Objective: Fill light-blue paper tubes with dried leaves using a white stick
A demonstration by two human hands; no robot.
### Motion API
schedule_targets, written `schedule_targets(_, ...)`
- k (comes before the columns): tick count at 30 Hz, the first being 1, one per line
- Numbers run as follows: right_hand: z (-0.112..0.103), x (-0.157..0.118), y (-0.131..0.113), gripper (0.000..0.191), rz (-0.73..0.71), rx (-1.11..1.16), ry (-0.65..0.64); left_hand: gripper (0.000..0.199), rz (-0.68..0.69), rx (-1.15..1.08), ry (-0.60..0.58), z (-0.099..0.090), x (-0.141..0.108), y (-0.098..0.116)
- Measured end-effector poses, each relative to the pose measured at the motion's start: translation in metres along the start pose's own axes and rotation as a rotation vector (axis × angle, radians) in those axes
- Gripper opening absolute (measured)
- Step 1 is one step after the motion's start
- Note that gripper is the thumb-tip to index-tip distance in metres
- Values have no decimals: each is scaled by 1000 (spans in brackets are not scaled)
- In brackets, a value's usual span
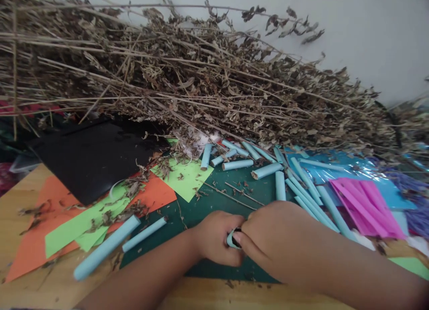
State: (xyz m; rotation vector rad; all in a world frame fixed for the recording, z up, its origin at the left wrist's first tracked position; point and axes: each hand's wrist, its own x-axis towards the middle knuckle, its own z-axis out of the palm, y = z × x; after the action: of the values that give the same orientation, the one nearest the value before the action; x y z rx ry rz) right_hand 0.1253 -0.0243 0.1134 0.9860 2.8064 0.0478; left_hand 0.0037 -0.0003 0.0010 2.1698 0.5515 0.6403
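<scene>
Here's the light-blue tube [229, 240], clasped in the left hand [217, 239], curved rim showing, dark inside (right hand [273, 238] at its mouth, the rest hidden from us).

The left hand [217, 239] hides most of the tube [230, 240] within it, one end showing; the right hand's [281, 238] fingertips are mostly concealed, so whether they grip anything cannot be told; the dark matter between the hands, in the tube's mouth, is too small to identify; both forearms run out of view, covering parts of the mat [231, 275] below the hands; beyond the hands, the stalks [187, 73] leave the left edge; right of the hands, the strands [410, 196] are cut off.
</scene>
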Motion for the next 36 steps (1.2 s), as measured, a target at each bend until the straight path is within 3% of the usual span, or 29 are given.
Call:
schedule_targets(5,2,3,0,14,237,7,-161,9,-10,-18,-35,-1,1,2)
schedule_targets(9,3,5,-1,8,424,177,-83,8,17,-91,-35,-2,0,3)
schedule_targets(16,13,-4,5,10,145,392,136,10,13,-133,-46,2,-1,-3)
schedule_targets(21,10,-15,5,21,86,430,69,28,124,-209,-9,-2,3,1)
schedule_targets(25,11,-15,2,31,26,359,58,31,247,-235,34,-3,3,4)
schedule_targets(31,17,-9,-2,36,67,356,38,26,213,-300,-6,-4,0,2)
schedule_targets(36,14,-14,-4,39,65,354,64,36,242,-306,74,-5,1,2)
